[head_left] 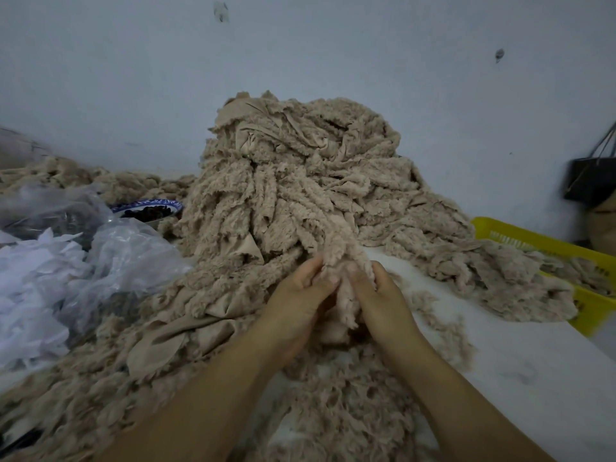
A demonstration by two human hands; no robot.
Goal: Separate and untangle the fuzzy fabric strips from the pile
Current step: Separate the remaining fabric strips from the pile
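Gripping strip (346,258), both hands; left hand (296,295), right hand (380,295) fingertips buried.

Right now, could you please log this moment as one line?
left hand: grips fuzzy fabric strip | right hand: grips same strip | pile: tangled

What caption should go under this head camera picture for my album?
The left hand and right hand pinch a fuzzy beige strip from the big pile.
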